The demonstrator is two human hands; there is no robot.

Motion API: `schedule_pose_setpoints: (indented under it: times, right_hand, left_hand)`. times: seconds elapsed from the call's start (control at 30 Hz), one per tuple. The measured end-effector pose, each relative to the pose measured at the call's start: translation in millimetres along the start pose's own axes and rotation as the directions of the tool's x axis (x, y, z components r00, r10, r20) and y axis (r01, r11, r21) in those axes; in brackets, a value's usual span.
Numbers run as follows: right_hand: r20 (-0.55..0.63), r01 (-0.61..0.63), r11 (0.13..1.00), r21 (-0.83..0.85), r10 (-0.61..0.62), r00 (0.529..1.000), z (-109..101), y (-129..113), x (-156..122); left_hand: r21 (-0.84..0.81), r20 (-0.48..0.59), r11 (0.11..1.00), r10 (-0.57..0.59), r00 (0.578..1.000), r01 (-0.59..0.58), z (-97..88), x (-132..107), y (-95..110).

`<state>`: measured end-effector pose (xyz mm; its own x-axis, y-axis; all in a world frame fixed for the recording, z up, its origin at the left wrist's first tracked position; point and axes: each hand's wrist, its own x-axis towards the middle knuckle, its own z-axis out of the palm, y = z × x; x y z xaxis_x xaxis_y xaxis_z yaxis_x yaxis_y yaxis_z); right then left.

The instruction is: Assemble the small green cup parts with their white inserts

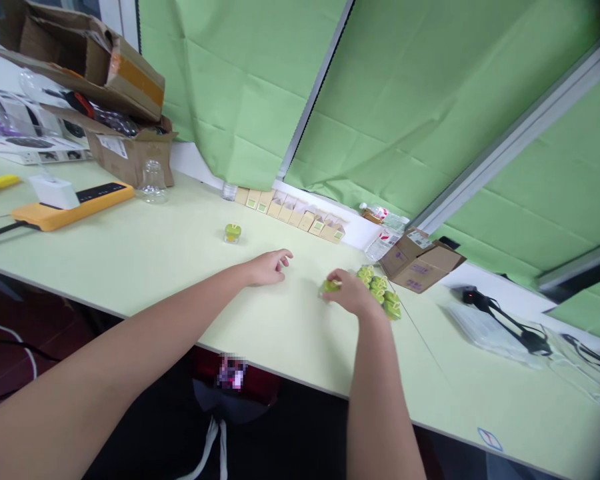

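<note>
My right hand (349,292) has its fingers closed around a small clear jar with a green lid (331,286), at or just above the table. Beside that hand, to its right, sits a cluster of several like green-lidded jars (379,288), partly hidden by it. My left hand (270,267) hovers over the middle of the table, fingers loosely curled and apart, with nothing in it. Farther left, one more green-lidded jar (233,233) stands alone on the table.
A row of small tan boxes (295,212) lines the back edge. Plastic bottles (383,243) and a cardboard box (420,261) stand at back right. An orange power strip (75,208), a clear bottle (153,182) and stacked cartons (130,157) occupy the left.
</note>
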<state>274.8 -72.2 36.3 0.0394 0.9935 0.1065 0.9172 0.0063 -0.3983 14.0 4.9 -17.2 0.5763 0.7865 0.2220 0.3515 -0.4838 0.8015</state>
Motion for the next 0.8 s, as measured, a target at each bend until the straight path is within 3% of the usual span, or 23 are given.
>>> schedule_pose_setpoints:
  times: [0.13,0.2,0.3,0.6,0.67,0.8]
  right_hand:
    - [-0.017,-0.155,0.978,-0.141,0.154,0.988,-37.7,68.2,-45.4]
    - [-0.09,-0.241,0.948,-0.206,0.227,0.97,-49.1,103.2,-64.4]
    - [-0.189,-0.254,0.94,-0.229,0.213,0.959,-54.0,138.9,-77.0]
    - [-0.226,-0.284,0.941,-0.185,0.24,0.944,-42.9,158.6,-57.0]
    - [-0.212,-0.295,0.95,-0.104,0.269,0.94,-41.8,162.0,-53.3]
    - [-0.176,-0.359,0.908,0.215,0.398,0.901,-42.0,165.5,-50.3]
  left_hand:
    - [0.011,0.015,1.0,-0.006,1.0,0.006,0.5,0.6,0.8]
    - [0.024,0.019,1.0,-0.014,1.0,0.014,0.9,0.7,2.0]
    - [0.044,0.021,0.999,-0.016,1.0,0.015,1.4,0.7,2.3]
    - [0.029,0.017,0.999,-0.015,1.0,0.014,2.1,1.3,-3.4]
    - [0.032,0.014,0.999,-0.01,1.0,0.01,2.5,1.6,-4.1]
    - [0.036,0.022,0.999,-0.009,1.0,0.008,2.8,1.5,-4.4]
